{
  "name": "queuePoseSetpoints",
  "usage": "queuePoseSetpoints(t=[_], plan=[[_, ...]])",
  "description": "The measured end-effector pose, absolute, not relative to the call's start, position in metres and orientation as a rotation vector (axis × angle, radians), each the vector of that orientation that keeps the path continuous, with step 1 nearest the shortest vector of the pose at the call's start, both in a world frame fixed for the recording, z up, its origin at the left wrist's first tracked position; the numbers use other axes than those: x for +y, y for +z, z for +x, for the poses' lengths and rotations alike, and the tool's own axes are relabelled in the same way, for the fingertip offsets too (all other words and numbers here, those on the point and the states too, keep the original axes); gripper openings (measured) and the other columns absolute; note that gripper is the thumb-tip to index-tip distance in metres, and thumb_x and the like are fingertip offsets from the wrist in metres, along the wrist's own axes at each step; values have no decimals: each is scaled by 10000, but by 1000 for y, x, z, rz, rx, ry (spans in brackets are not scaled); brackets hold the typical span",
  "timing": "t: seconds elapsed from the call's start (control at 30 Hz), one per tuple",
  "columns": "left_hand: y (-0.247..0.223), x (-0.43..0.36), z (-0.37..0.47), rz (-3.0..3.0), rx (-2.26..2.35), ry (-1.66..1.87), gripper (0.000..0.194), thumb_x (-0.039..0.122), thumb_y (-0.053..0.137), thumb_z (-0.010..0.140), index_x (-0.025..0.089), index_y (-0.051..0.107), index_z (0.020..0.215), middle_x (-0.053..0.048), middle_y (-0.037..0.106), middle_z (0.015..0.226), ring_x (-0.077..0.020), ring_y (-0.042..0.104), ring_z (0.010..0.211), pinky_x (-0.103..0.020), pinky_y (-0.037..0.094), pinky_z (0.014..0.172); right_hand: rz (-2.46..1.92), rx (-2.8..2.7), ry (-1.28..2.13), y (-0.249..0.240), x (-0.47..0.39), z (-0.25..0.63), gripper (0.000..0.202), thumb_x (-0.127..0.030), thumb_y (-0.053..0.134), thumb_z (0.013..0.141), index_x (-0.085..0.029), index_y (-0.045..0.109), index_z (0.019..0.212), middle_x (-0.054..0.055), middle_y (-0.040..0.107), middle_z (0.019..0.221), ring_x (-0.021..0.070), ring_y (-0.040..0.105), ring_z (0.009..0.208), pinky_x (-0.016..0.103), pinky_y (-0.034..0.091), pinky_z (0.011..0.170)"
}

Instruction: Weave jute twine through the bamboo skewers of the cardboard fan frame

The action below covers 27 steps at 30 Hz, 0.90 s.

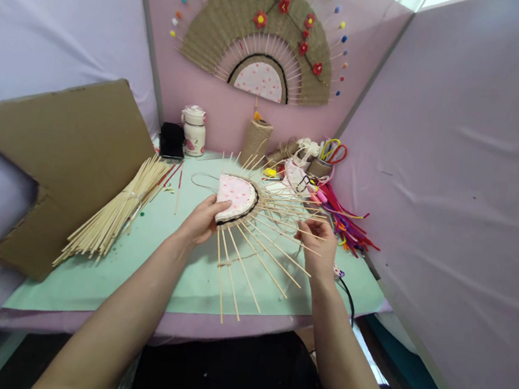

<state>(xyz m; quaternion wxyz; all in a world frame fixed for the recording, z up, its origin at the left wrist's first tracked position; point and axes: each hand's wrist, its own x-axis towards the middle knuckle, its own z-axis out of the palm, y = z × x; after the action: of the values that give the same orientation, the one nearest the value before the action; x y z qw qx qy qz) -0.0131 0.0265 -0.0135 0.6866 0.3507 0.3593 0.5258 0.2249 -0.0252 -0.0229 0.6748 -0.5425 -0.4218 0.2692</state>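
My left hand (202, 220) grips a half-round fan frame by its straight side, the thumb lying on the pink spotted fabric (237, 195). Black and natural cord edges the curve, and thin wooden sticks (274, 259) spread out from it. Among the stick tips on the right is my right hand (317, 244), thumb and fingers pinched together on what looks like thin twine. The twine (243, 260) crosses the lower sticks in a loose arc. The fingertips are partly hidden by sticks.
A bundle of sticks (117, 210) lies by folded cardboard (72, 155) on the left. Behind stand a phone (172, 140), a white bottle (194, 130), a twine spool (257, 143) and scissors (335, 152). Coloured pipe cleaners (347, 223) lie right. A finished fan (245, 19) hangs on the wall.
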Motion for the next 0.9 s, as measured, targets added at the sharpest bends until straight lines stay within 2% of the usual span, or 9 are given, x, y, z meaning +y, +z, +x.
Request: queuePoseSetpoints(t=[0.2,0.37,0.67,0.8,0.9], plan=[[-11,24,-11,793,824,1172,277,153,696,720,118,622,984,-113,740,946,-198,709,786,-292,581,726,-1196,-936,503,-26,-27,233,310,-399,738,677,-199,538,804,-40,567,727,100,534,582,264,506,550],[-12,25,-12,799,849,1175,270,153,691,734,129,613,991,-99,745,942,-163,701,728,-246,574,662,-1210,-910,464,-25,-27,230,294,-393,730,689,-196,531,779,-43,542,720,105,547,592,256,493,546],[-12,26,-12,776,833,1218,288,144,686,725,123,622,1005,-102,741,974,-165,698,749,-256,573,691,-1248,-963,510,-29,-25,234,249,-379,694,730,-189,555,811,-36,559,678,127,567,633,270,467,624],[-12,27,-12,737,842,1286,299,165,689,730,133,615,1018,-83,736,963,-153,689,750,-250,563,697,-1275,-893,403,-34,-28,241,258,-379,659,746,-181,582,893,14,618,816,154,586,765,296,473,709],[-13,27,-12,730,819,1348,327,187,716,712,161,604,1018,-55,731,962,-142,684,782,-245,553,738,-1255,-845,359,-32,-36,238,256,-371,676,737,-184,606,897,18,621,841,149,579,765,301,472,728]])
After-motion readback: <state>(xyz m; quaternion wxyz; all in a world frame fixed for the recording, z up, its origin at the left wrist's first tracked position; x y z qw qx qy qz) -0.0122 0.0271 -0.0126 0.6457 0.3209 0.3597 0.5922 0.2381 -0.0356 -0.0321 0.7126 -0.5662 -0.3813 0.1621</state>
